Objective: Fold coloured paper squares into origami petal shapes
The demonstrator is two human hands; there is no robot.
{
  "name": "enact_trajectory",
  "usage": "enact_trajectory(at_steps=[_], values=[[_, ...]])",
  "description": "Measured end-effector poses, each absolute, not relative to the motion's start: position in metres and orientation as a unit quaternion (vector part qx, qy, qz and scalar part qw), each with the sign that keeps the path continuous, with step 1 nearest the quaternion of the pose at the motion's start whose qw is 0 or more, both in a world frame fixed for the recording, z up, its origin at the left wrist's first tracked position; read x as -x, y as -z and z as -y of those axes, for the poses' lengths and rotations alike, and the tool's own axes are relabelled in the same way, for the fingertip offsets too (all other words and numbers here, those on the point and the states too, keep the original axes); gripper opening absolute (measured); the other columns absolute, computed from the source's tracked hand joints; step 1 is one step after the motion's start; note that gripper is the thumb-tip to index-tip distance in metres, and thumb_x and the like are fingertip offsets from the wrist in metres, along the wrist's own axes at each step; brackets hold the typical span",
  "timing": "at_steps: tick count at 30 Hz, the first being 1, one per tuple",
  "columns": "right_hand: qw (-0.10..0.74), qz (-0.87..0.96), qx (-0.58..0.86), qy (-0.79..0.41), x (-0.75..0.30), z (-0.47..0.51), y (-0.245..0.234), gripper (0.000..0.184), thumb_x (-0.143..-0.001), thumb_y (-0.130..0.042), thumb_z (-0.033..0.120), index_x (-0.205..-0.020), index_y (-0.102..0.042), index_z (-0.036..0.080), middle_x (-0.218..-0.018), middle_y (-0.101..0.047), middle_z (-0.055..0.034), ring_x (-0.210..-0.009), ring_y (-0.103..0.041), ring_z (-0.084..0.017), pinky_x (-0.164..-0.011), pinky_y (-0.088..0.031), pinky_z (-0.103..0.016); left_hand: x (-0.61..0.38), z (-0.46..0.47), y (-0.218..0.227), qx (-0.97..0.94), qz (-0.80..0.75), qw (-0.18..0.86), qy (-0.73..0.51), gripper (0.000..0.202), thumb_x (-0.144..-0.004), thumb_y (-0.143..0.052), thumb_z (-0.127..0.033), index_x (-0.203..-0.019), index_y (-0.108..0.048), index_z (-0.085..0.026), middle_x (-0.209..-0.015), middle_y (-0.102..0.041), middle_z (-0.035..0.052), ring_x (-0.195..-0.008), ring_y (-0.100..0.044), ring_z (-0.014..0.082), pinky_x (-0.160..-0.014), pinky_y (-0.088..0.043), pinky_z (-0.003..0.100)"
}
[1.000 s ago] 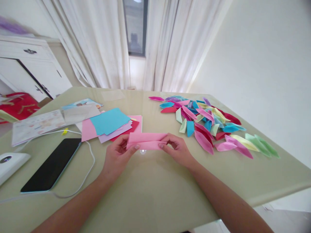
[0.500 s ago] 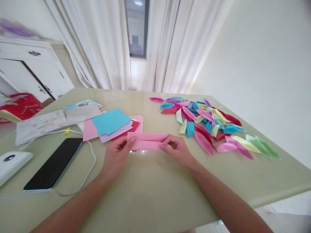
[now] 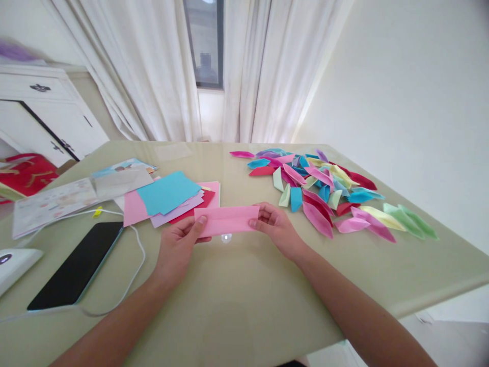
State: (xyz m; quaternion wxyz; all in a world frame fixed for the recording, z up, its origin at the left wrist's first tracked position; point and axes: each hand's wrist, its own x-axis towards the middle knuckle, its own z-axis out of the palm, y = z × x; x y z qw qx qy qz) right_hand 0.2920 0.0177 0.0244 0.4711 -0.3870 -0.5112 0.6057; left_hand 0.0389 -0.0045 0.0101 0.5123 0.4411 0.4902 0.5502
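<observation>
A pink sheet of paper [image 3: 226, 220], folded into a long strip, lies just above the pale green table [image 3: 244, 285]. My left hand [image 3: 178, 246] pinches its left end, thumb on top. At the strip's right end my right hand [image 3: 277, 229] grips it with fingers curled. Behind the strip lies a stack of flat coloured sheets [image 3: 168, 196], blue on top.
A heap of folded paper boats [image 3: 324, 191] in several colours spreads over the right of the table. On the left lie a black phone [image 3: 78, 265] with a white cable [image 3: 133, 275], a white device [image 3: 13, 262] and printed leaflets [image 3: 57, 199]. White curtains and a cabinet stand behind.
The pink strip has been pressed flatter; its lengthwise fold no longer gapes. Both hands stay at its ends, and the view has shifted slightly.
</observation>
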Motion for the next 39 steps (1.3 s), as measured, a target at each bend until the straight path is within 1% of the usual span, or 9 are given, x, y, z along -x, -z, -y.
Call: enact_trajectory(at_steps=[3,7,10,13,19,22,27,34,39], values=[[0.463,0.537,0.385,-0.591,-0.290,-0.018,-0.022,0.035,-0.074,-0.092,0.046,-0.086,-0.071,0.020,-0.086,-0.072,-0.0002,-0.080,-0.066,-0.016,-0.077,-0.052,-0.029,-0.038,0.007,-0.015,-0.456,-0.508,0.490,-0.542,0.046,-0.083,-0.080,-0.058,-0.104,-0.082,-0.017,-0.100,-0.082,0.0075,-0.085,-0.075,0.0234,-0.070,-0.066,0.032],[0.458,0.560,0.420,-0.549,-0.290,-0.018,-0.022,0.039,-0.076,-0.088,0.055,-0.080,-0.071,0.020,-0.076,-0.065,0.0010,-0.070,-0.056,-0.014,-0.064,-0.044,-0.027,-0.038,0.010,-0.023,-0.484,-0.530,0.448,-0.533,0.045,-0.082,-0.079,-0.060,-0.099,-0.083,-0.018,-0.090,-0.082,0.0055,-0.079,-0.075,0.0238,-0.069,-0.067,0.034],[0.465,0.571,0.451,-0.504,-0.290,-0.018,-0.022,0.046,-0.080,-0.081,0.062,-0.070,-0.065,0.020,-0.066,-0.054,0.0031,-0.064,-0.047,-0.013,-0.058,-0.036,-0.026,-0.039,0.009,-0.020,-0.488,-0.522,0.451,-0.535,0.047,-0.083,-0.078,-0.062,-0.098,-0.082,-0.017,-0.088,-0.081,0.0051,-0.076,-0.075,0.0240,-0.065,-0.067,0.035],[0.473,0.576,0.460,-0.484,-0.292,-0.019,-0.023,0.051,-0.080,-0.080,0.062,-0.064,-0.057,0.020,-0.063,-0.045,0.0047,-0.061,-0.039,-0.011,-0.055,-0.029,-0.026,-0.038,0.006,-0.011,-0.463,-0.492,0.484,-0.556,0.050,-0.088,-0.072,-0.064,-0.103,-0.081,-0.017,-0.096,-0.082,0.0077,-0.082,-0.077,0.0255,-0.063,-0.066,0.034],[0.475,0.596,0.452,-0.463,-0.292,-0.020,-0.022,0.048,-0.084,-0.077,0.061,-0.067,-0.059,0.019,-0.064,-0.045,0.0042,-0.060,-0.039,-0.011,-0.056,-0.027,-0.027,-0.035,0.005,-0.008,-0.438,-0.427,0.532,-0.586,0.059,-0.096,-0.057,-0.068,-0.110,-0.076,-0.014,-0.106,-0.081,0.0144,-0.096,-0.077,0.0283,-0.065,-0.064,0.033],[0.479,0.609,0.454,-0.440,-0.292,-0.020,-0.021,0.048,-0.085,-0.077,0.060,-0.067,-0.059,0.019,-0.064,-0.046,0.0039,-0.060,-0.039,-0.012,-0.055,-0.028,-0.027,-0.035,0.008,-0.013,-0.485,-0.416,0.511,-0.575,0.057,-0.093,-0.063,-0.066,-0.114,-0.074,-0.014,-0.115,-0.079,0.0157,-0.100,-0.076,0.0286,-0.066,-0.064,0.032],[0.474,0.616,0.458,-0.432,-0.293,-0.020,-0.022,0.047,-0.085,-0.077,0.060,-0.068,-0.061,0.020,-0.064,-0.047,0.0034,-0.060,-0.039,-0.012,-0.055,-0.028,-0.027,-0.042,0.010,-0.020,-0.514,-0.466,0.486,-0.532,0.052,-0.080,-0.084,-0.052,-0.116,-0.071,-0.016,-0.111,-0.081,0.0131,-0.091,-0.078,0.0268,-0.066,-0.064,0.033],[0.473,0.610,0.466,-0.431,-0.294,-0.021,-0.021,0.048,-0.084,-0.077,0.061,-0.066,-0.059,0.020,-0.063,-0.044,0.0036,-0.059,-0.038,-0.012,-0.054,-0.027,-0.027,-0.044,0.010,-0.021,-0.511,-0.484,0.463,-0.539,0.045,-0.080,-0.083,-0.054,-0.105,-0.075,-0.017,-0.101,-0.083,0.0108,-0.080,-0.076,0.0243,-0.066,-0.064,0.033],[0.475,0.611,0.469,-0.427,-0.294,-0.020,-0.021,0.046,-0.087,-0.076,0.058,-0.067,-0.059,0.020,-0.064,-0.046,0.0031,-0.060,-0.039,-0.012,-0.055,-0.028,-0.027,-0.043,0.010,-0.022,-0.505,-0.481,0.470,-0.541,0.045,-0.081,-0.082,-0.054,-0.107,-0.076,-0.018,-0.102,-0.083,0.0101,-0.081,-0.076,0.0232,-0.067,-0.063,0.032]])
